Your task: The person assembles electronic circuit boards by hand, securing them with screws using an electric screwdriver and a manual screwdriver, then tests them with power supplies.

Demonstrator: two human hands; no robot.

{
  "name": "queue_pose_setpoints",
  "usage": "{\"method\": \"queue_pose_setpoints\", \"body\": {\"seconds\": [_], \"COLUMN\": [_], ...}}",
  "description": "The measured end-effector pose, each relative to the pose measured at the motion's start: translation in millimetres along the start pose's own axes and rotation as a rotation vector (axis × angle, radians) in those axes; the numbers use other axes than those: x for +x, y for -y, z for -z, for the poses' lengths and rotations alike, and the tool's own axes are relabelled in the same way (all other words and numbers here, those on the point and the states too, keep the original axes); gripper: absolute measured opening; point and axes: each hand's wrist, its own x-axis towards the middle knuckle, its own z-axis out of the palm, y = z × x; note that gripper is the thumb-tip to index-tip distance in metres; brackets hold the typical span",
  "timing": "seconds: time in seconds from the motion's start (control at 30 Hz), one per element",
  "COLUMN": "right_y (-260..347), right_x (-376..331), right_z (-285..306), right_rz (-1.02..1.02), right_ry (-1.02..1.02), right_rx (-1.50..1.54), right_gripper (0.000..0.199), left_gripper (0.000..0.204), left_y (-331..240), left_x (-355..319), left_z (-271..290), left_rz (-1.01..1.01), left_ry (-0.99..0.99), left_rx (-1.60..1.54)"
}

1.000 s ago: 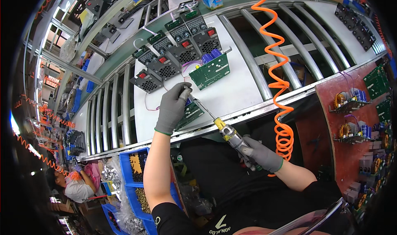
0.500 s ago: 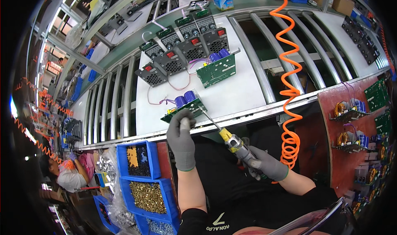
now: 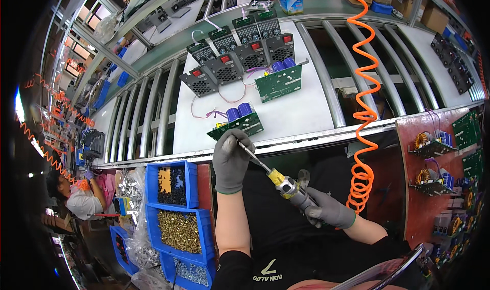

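Note:
My right hand (image 3: pixel 331 209) is wrapped round a power screwdriver (image 3: pixel 292 190) with a yellow nose and grey body. Its long bit (image 3: pixel 256 158) points up and left. At the bit's tip are the pinched fingers of my left hand (image 3: pixel 229 162); anything small between them is too hard to make out. Both hands wear grey gloves. Just beyond the left hand, a green circuit board (image 3: pixel 245 124) with purple capacitors (image 3: pixel 239 111) stands on edge on a white board (image 3: pixel 301 117). Thin wires link it to one of the black perforated metal cases (image 3: pixel 203 85).
Another green circuit board (image 3: pixel 279 86) stands farther back. Blue bins of brass fasteners (image 3: pixel 178 231) and black screws (image 3: pixel 177 194) sit at left. An orange coiled hose (image 3: pixel 365 114) hangs at right, near a red board (image 3: pixel 408 198) holding more circuit boards. Metal rollers (image 3: pixel 334 70) flank the white board.
The screwdriver's tip has left the near circuit board and come back to my left fingers. My left hand has drawn back slightly from the board and closed near the tip. The view has shifted a little.

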Motion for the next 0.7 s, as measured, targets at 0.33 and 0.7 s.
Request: {"method": "queue_pose_setpoints", "body": {"seconds": [0.33,0.7], "right_y": [-5.8,-6.8], "right_x": [0.8,-1.3], "right_z": [5.2,7.3], "right_rz": [0.038,0.037], "right_ry": [0.007,-0.001], "right_rx": [-0.017,-0.006], "right_gripper": [0.05,0.05], "left_gripper": [0.039,0.04], "left_y": [12.8,10.8], "left_x": [-5.0,-0.6], "left_z": [1.5,4.1], "left_rz": [0.021,-0.025], "left_ry": [0.034,0.117], "left_rx": [-0.057,0.042]}}
